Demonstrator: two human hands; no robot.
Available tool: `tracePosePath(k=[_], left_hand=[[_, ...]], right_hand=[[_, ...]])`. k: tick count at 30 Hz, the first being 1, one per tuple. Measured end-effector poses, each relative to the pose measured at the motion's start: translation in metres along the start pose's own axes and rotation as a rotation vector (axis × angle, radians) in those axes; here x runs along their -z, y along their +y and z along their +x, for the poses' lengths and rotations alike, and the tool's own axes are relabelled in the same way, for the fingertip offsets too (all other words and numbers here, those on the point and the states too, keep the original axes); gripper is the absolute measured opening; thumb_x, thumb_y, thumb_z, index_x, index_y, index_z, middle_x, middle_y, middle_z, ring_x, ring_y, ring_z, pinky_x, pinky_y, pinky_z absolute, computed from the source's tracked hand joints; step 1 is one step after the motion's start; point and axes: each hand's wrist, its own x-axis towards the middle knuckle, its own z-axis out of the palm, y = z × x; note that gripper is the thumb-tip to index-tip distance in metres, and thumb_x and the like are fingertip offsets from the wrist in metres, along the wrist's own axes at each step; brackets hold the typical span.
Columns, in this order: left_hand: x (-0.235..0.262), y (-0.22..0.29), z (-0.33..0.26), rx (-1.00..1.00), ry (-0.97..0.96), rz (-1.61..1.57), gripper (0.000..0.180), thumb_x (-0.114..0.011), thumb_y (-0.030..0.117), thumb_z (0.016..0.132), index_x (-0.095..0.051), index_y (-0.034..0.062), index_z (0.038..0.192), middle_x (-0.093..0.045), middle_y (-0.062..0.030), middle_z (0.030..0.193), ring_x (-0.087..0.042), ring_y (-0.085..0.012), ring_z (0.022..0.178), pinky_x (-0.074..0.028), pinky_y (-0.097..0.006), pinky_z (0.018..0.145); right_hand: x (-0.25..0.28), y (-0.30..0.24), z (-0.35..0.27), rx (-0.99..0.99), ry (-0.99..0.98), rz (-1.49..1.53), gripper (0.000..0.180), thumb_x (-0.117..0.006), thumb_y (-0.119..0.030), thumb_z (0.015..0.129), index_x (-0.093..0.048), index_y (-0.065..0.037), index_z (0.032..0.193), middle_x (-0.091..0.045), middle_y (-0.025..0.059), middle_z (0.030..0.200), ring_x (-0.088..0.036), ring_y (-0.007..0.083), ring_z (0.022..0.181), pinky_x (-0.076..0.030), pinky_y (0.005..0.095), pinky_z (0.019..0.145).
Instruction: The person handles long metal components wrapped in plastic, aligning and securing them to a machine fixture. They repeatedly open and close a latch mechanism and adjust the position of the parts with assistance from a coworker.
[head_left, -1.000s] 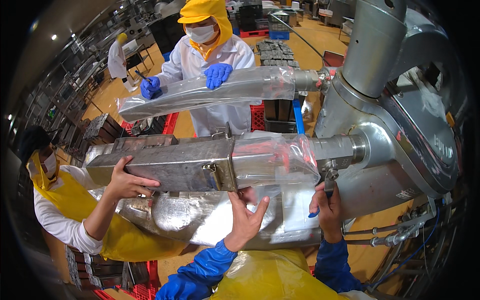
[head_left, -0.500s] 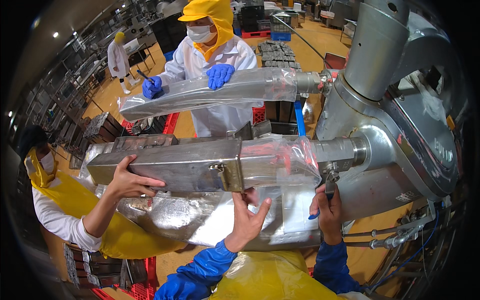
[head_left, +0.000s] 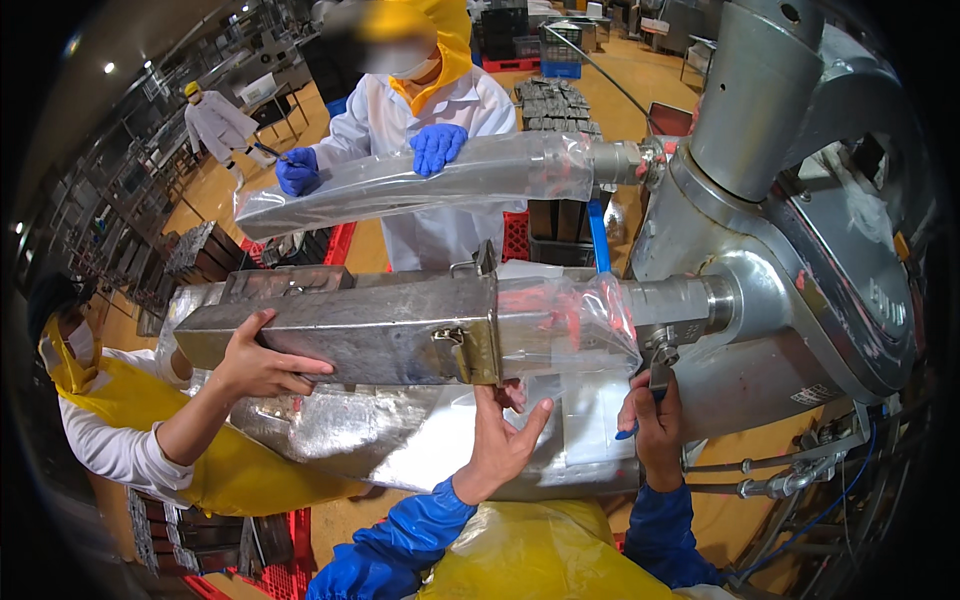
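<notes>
— Where do we stand with our hands? Our left hand (head_left: 497, 440) is spread open, palm up, fingers pressing the underside of the long steel mould (head_left: 345, 330), just below its latch (head_left: 455, 345). Our right hand (head_left: 652, 420) is closed around a small blue-handled lever (head_left: 630, 432) hanging under the filler nozzle (head_left: 675, 300).

— And the mould itself?

— It lies level above our left hand, its open end pushed toward the nozzle, with the clear plastic casing (head_left: 570, 325) bunched between the two, just up and left of our right hand. A co-worker's hand (head_left: 262, 365) steadies the far end, well to the left of ours.

— So how do we do this well?

— We judge the main thing is keeping the mould in line with the nozzle. Our open palm should bear straight up, not push sideways, or the casing could twist or tear at the mouth. The right hand should work the lever gently and keep clear of the casing above it.

— Anything to watch?

— The casing is creased near the latch; we should see it doesn't snag there. Another worker in blue gloves (head_left: 437, 145) handles a second plastic sleeve (head_left: 420, 180) on the upper nozzle, well beyond our hands, so we stay low.
</notes>
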Motion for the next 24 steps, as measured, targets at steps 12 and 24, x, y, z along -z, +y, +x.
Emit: tracePosePath(k=[12, 24], left_hand=[[-0.011, -0.005, 0.0, -0.01, 0.038, -0.054, 0.073, -0.074, -0.004, 0.091, -0.026, 0.0024, 0.145, -0.047, -0.0095, 0.115, -0.049, -0.014, 0.094, -0.047, -0.031, 0.084], [-0.02, -0.004, 0.0, -0.016, -0.021, -0.07, 0.075, -0.083, 0.007, 0.086, -0.033, -0.0004, 0.14, -0.051, -0.0101, 0.108, -0.05, -0.0167, 0.09, -0.047, -0.032, 0.079]], right_hand=[[-0.006, -0.01, 0.001, -0.097, 0.041, 0.106, 0.014, -0.056, -0.011, 0.105, -0.051, -0.004, 0.117, -0.05, -0.0008, 0.071, -0.046, 0.0068, 0.059, -0.041, 0.0246, 0.054], [-0.006, -0.009, 0.002, -0.09, 0.039, 0.102, 0.013, -0.055, -0.008, 0.103, -0.051, -0.005, 0.116, -0.052, 0.0002, 0.07, -0.047, 0.0076, 0.058, -0.042, 0.0262, 0.055]])
